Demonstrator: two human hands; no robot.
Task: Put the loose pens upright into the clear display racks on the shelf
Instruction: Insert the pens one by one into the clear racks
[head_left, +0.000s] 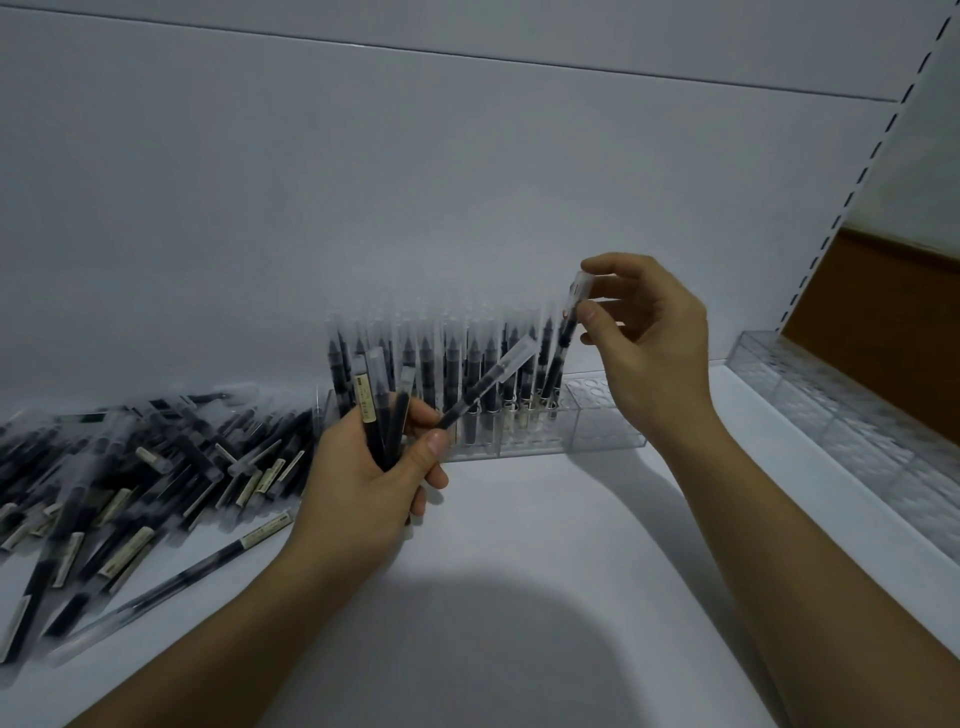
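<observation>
Pinching one pen (565, 335) by its clear cap, your right grip (644, 343) holds it nearly upright over the part-filled clear rack (524, 434) on the shelf (519, 530), presumably to drop it straight into a hole, while your left grip (363, 467) clasps a spare bundle (378, 415) near the loose pile (130, 467).

A white shelf (545, 519) carries a sprawling pile of loose pens (130, 467) on its left side. At the far middle, against the back panel, stands a clear display rack (597, 431) holding upright pens (467, 364). A second clear rack (831, 415) runs along the right side.
</observation>
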